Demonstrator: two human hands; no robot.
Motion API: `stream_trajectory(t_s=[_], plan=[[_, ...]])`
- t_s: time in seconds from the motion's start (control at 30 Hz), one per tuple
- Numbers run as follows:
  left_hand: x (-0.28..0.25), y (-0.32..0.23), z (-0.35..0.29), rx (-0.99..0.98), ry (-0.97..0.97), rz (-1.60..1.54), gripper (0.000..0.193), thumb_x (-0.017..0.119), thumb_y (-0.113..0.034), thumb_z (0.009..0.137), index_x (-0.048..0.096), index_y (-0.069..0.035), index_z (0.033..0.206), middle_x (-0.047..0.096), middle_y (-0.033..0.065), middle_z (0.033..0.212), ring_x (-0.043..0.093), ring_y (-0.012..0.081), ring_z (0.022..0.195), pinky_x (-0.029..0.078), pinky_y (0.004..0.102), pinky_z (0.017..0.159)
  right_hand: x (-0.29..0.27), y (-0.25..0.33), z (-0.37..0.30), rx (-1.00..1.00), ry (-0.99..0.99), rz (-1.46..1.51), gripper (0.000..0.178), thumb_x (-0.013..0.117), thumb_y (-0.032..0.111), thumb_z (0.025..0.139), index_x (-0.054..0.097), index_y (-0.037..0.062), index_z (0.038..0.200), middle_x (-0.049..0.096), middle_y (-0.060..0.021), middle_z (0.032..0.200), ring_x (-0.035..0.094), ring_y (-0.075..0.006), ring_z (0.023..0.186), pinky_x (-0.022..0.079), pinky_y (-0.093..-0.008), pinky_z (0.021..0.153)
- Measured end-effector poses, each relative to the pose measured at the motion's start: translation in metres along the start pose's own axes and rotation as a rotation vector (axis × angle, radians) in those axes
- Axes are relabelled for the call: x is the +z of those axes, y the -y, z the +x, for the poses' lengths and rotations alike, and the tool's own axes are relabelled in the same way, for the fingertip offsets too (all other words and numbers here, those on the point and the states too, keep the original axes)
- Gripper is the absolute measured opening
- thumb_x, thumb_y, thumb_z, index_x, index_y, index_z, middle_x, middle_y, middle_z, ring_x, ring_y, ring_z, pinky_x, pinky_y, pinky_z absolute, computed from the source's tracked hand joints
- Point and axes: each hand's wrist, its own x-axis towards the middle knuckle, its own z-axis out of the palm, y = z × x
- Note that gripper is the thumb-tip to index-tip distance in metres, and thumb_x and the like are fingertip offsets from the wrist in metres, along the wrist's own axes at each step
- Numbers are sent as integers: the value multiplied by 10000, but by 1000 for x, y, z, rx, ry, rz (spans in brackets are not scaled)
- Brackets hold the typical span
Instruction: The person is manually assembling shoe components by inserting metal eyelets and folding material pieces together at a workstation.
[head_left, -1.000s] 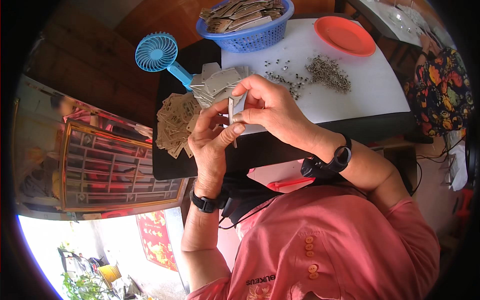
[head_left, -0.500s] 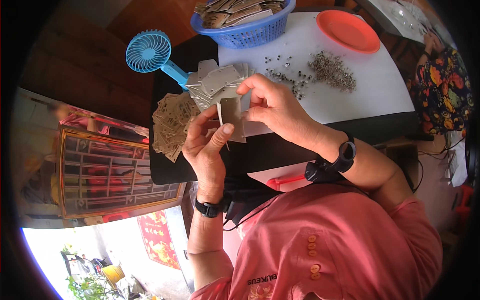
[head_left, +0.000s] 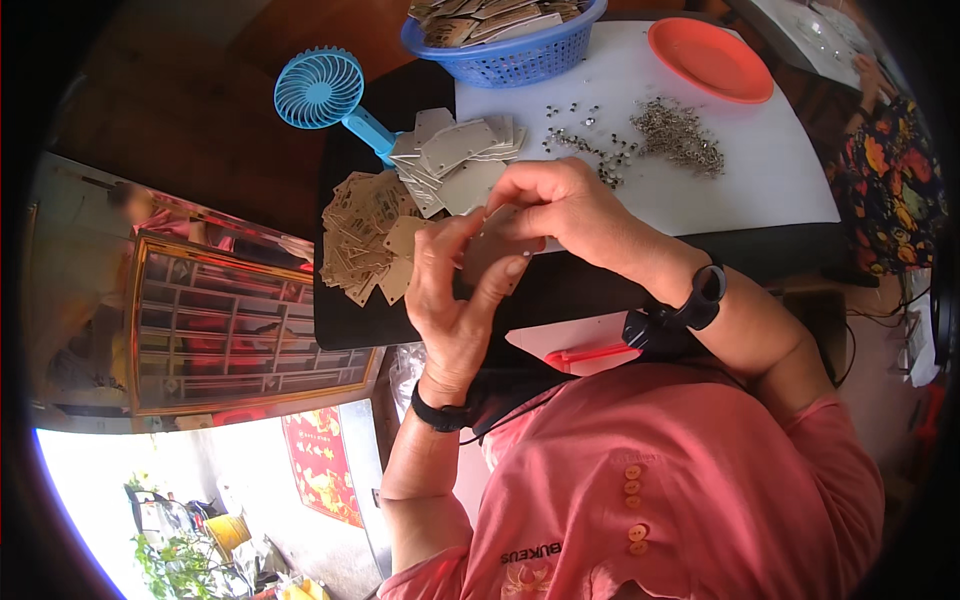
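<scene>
Brownish and thin, the plate sits near the middle of the frame, lifted over the tabletop's dark front edge. From where I stand, good handling here looks to be a matter of steadiness: let one hand bear the plate, leave the other free to work its upper edge, and press lightly so the thin sheet doesn't flex. I'd keep it low, too, so that a slip lands on the tabletop rather than the floor.

The left hand is partly curled, its thumb against the plate's lower face and its fingers around the left edge. The right hand is nearly closed, thumb and forefinger pinching at the upper right edge; whether a small part is hidden in that pinch, I can't tell.

Just above them are heaped pale plates, with brown plates to the left and scattered metal bits toward the upper right.
</scene>
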Motion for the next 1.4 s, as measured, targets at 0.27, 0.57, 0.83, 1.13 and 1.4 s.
stream_trajectory(t_s=[0.27,0.57,0.83,1.13,1.4], plan=[[-53,49,8,-190,27,271,401,797,-94,758,673,-49,1137,646,81,1057,592,230,960,515,349,828,-6,10,-22,-38,-121,-160,99,666,38,880,652,20,976,661,15,804,561,-26,701,443,-211,590],[-48,57,12,-25,338,522,474,823,-102,663,671,-78,1111,654,84,1094,568,313,1059,499,420,896,-10,-9,-47,-353,-308,-675,115,707,51,774,649,75,871,629,-49,756,614,-226,614,473,-322,587],[-65,53,3,-170,-189,353,59,618,-46,940,666,-11,945,684,96,804,641,203,690,490,321,604,-25,-5,-60,-23,-314,-217,103,726,51,854,659,-12,901,603,-8,686,522,-62,591,421,-261,520],[-12,-10,-12,-772,-104,-663,163,599,-135,993,622,26,1001,670,106,808,668,177,618,475,252,503,-13,-5,-64,-23,-285,-71,105,728,61,854,672,-7,912,606,5,696,506,-49,561,413,-220,510],[26,-24,-18,-840,-111,-815,187,555,-153,1018,598,26,1051,681,109,835,676,174,653,485,248,510,-14,2,-74,-21,-261,-11,122,712,53,868,673,-3,970,631,2,763,529,-54,595,428,-209,541]])
